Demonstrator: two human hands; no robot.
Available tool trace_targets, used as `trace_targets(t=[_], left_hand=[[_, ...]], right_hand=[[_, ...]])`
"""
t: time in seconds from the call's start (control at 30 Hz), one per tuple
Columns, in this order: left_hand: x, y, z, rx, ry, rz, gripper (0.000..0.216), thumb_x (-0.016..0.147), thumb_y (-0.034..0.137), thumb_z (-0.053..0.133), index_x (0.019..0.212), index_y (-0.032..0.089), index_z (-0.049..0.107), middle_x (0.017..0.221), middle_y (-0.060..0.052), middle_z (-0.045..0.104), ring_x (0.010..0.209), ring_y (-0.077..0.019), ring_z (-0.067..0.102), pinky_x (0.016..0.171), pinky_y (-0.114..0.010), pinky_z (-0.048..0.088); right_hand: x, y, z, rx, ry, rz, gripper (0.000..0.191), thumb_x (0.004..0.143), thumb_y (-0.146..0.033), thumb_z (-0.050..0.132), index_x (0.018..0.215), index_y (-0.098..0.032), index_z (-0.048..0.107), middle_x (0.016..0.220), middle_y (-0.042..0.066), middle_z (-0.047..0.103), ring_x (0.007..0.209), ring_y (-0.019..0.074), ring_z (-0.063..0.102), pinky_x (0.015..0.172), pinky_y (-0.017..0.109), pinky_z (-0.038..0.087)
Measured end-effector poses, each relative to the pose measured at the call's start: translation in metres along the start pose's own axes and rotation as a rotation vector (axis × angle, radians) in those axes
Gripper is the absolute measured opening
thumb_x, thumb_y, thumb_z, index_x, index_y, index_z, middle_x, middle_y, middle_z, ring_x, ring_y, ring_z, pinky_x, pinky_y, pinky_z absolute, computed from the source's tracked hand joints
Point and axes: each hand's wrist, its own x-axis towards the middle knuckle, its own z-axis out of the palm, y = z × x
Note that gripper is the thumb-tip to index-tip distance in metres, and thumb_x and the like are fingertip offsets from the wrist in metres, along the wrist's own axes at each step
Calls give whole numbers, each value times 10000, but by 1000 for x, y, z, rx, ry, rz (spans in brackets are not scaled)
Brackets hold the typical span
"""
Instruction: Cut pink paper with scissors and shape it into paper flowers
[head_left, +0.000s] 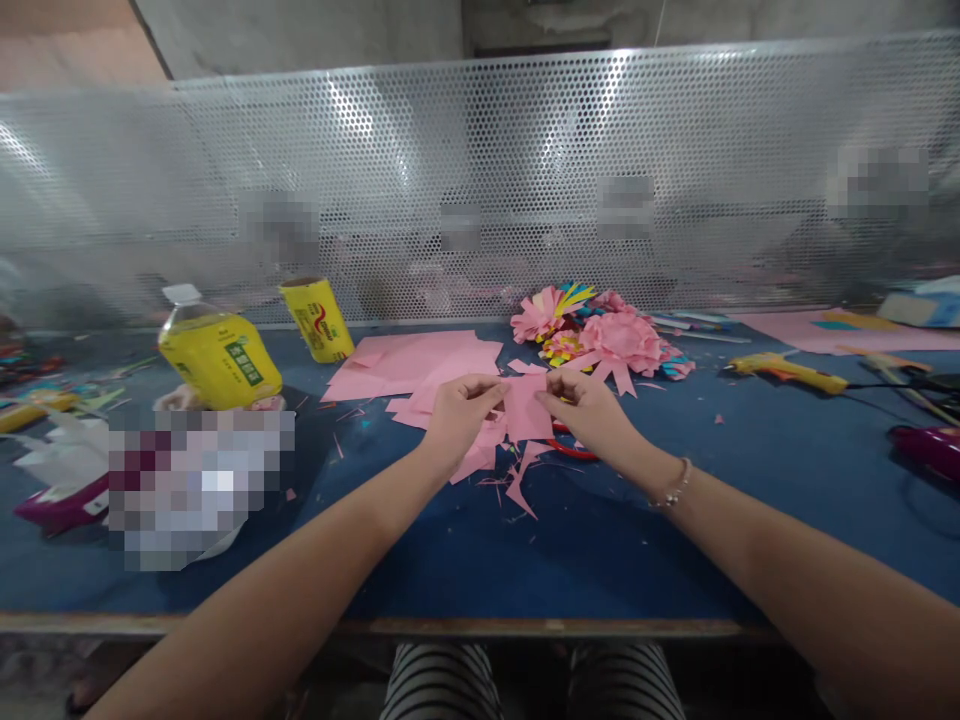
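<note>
My left hand [459,410] and my right hand [589,408] meet at the middle of the blue table [675,500], both pinching a small pink paper piece [525,408] between them. Under and behind the piece lie pink paper sheets [420,365] and thin pink offcuts [517,485]. Red-handled scissors [574,450] lie partly hidden under my right hand. A beaded bracelet sits on my right wrist.
Finished paper flowers [600,335] lie behind my hands. Two yellow-labelled bottles [217,355] lie at the left. A yellow glue gun [787,372] with its cord rests at the right. A perforated metal screen [480,180] walls off the far edge.
</note>
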Motion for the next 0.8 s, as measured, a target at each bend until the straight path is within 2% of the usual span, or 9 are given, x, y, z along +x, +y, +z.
trace_targets(t=[0.23,0.33,0.47,0.63,0.8], left_hand=[[-1,1,1,-77,-35,-86,160,603,279,643,670,134,630,569,-17,602,525,-87,552,538,-223,462],[-4,6,3,-155,-36,-167,124,611,248,636,647,129,624,558,-23,604,520,-88,558,554,-230,467],[-5,8,4,-259,-22,-251,57,617,174,612,633,120,611,544,-13,591,496,-74,547,579,-234,467],[-1,3,3,-360,-65,-295,27,604,132,611,618,111,598,540,-3,570,498,-66,543,602,-230,465],[1,2,1,-432,-62,-292,60,611,154,615,600,114,572,547,0,565,518,-67,542,608,-229,461]], right_hand=[[-3,-5,-1,-191,25,-56,69,706,-245,482,683,-180,476,658,5,475,617,117,436,569,252,374],[-3,-6,-3,-289,45,-168,95,727,-236,478,767,-183,545,733,39,530,676,144,475,593,274,402],[-6,-6,-4,-353,67,-348,190,773,-216,451,878,-202,609,831,71,576,793,176,516,719,341,432],[-8,-6,-5,-363,-6,-489,240,813,-223,428,918,-230,644,864,78,587,842,174,533,766,358,452],[-9,-4,-5,-373,-61,-520,275,820,-193,409,955,-234,644,915,78,595,873,165,545,764,346,470]])
